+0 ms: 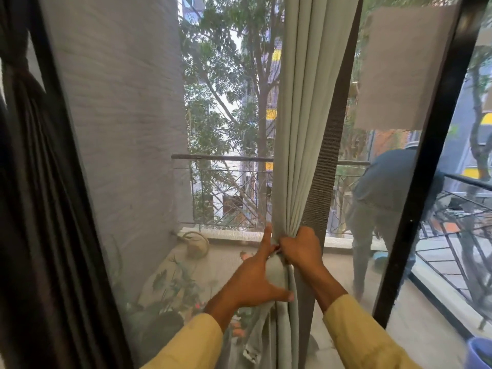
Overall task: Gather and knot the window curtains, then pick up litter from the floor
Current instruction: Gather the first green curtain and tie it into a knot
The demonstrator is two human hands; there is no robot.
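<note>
A pale grey-green curtain hangs bunched into a narrow column in front of the window, with a darker grey panel along its right side. My right hand is clenched around the gathered folds at waist height. My left hand presses against the bunch just below and to the left, fingers spread, thumb wrapped across the cloth. Both sleeves are yellow. A dark curtain hangs at the far left, tied up near its top. No litter shows on the floor in view.
Black window frames stand at the left and right. Beyond the glass lies a balcony with a railing, a watering can, potted plants and a bent-over person. A blue pot sits bottom right.
</note>
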